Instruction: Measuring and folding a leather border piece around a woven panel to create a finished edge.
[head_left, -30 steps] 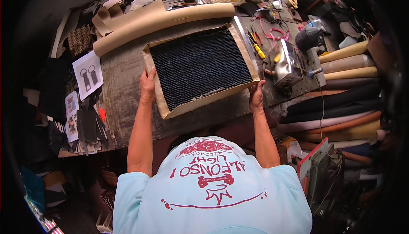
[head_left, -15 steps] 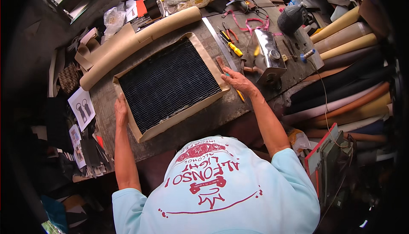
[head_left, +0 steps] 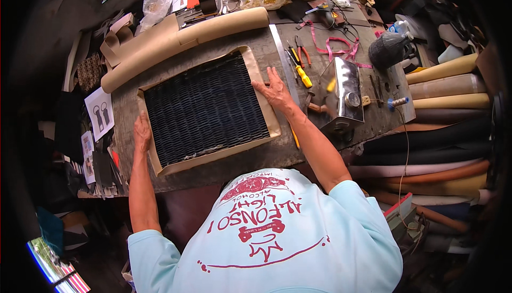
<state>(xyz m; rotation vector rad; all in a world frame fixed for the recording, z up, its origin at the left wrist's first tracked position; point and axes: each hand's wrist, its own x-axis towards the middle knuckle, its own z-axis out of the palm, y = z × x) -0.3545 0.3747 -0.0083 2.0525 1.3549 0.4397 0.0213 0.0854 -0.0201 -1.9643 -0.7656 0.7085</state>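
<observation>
**One head cam, looking steeply down**

Single view: fisheye cam on the person's head, aimed almost straight down over chest & shirt at the surface (head_left: 256, 159). Fairly near: forearms enter from the lower edge, the woven panel (head_left: 205, 109) sits mid-frame. Far side of the surface is at top. Straight edges bow toward the rim; corners go black. No 2nd view, so no overlap.

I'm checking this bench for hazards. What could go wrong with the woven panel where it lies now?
The right hand presses the woven panel close to the screwdriver and pliers; a slip could hit them. The panel's tan backing lies near the table edge and might slide off.
</observation>
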